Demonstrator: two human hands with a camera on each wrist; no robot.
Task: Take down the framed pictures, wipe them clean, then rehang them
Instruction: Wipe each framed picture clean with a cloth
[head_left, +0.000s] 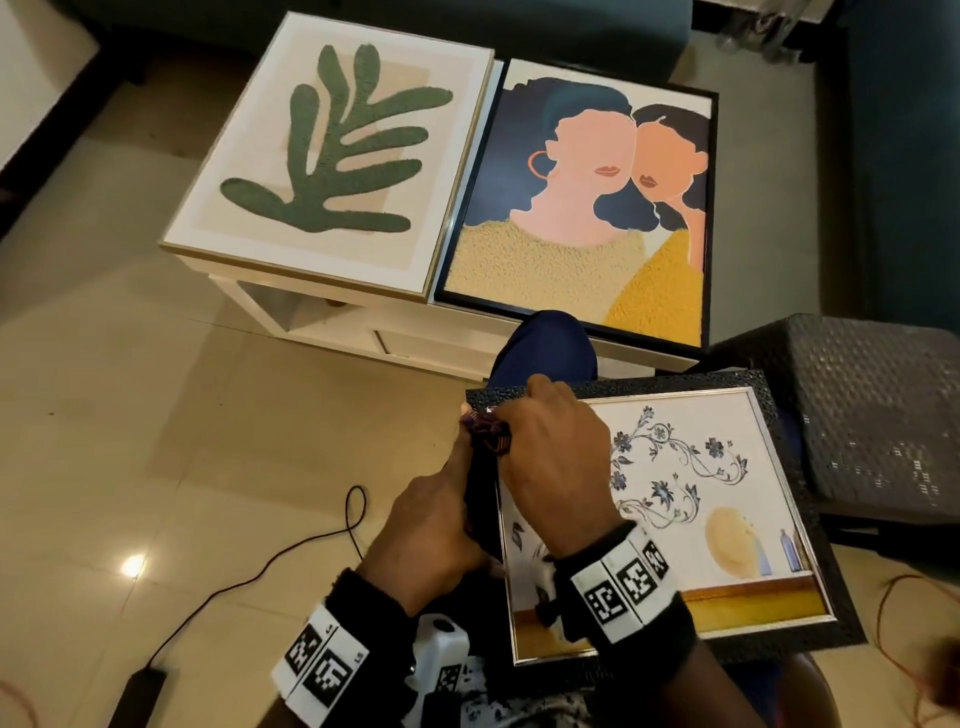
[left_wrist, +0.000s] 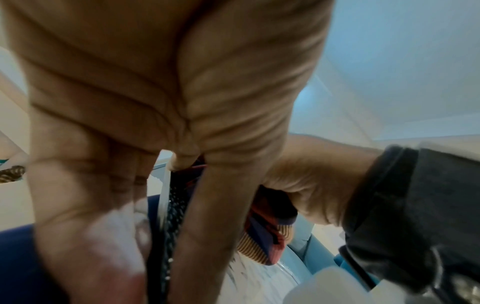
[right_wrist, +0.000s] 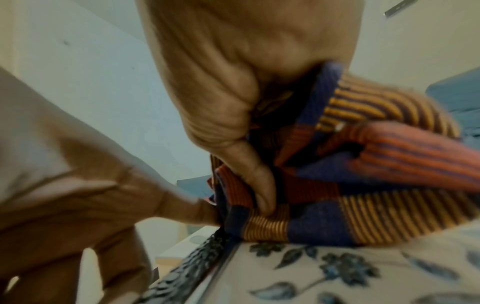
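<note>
No words or numbers can be read; the white wristbands (head_left: 626, 584) carry only black square code markers, with tiny lettering too small to read.

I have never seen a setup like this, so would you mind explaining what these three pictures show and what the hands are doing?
There is no machine: a person wears three cameras, one on the head and one on each wrist. The head view looks down at both hands. On the white table lie two framed pictures, a green leaf print and a portrait of two faces. A third, the floral picture in a dark textured frame, lies tilted in front of the person. The left hand grips its left edge, thumb on the front, as the left wrist view shows. The right hand holds a striped cloth against the frame's top left corner, seen close in the right wrist view.
</note>
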